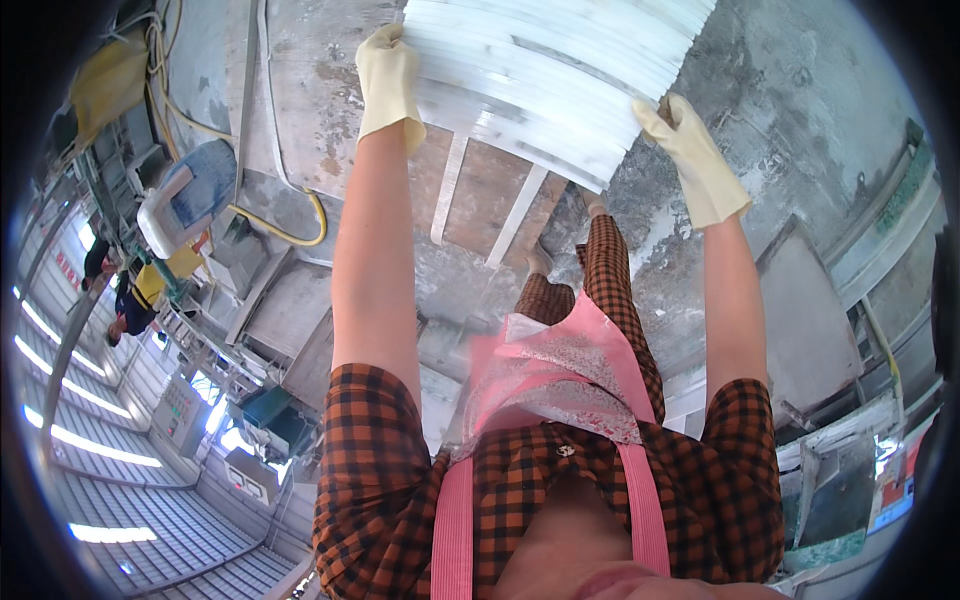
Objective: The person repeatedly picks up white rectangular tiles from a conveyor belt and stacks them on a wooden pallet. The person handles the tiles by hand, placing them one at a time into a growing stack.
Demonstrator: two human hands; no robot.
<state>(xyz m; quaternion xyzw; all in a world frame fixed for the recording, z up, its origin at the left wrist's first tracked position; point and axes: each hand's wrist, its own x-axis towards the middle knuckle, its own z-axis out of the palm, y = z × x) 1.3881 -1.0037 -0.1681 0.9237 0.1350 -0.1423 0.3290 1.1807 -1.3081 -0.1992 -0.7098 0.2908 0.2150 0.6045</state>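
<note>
Long white strips (530, 100) lie side by side in a flat, ridged layer ahead of me, with thin grey gaps between some of them. Cream rubber gloves cover both my hands. At the layer's left end, my left hand (389, 80) is closed round the strip ends, its fingertips partly hidden. My right hand (697, 155) is at the right end, its thumb against the strip edge and its other fingers curled, partly out of sight. Under the layer, two pale bars (518, 215) stick out toward me over a worn brown board (480, 195).
A yellow hose (318, 225) and a blue-and-white plastic chair (195, 200) are at the left. Further off, another person (135, 305) stands near machinery and a control box (182, 415). Grey panels (810, 310) lean at the right. The concrete floor (790, 130) is stained.
</note>
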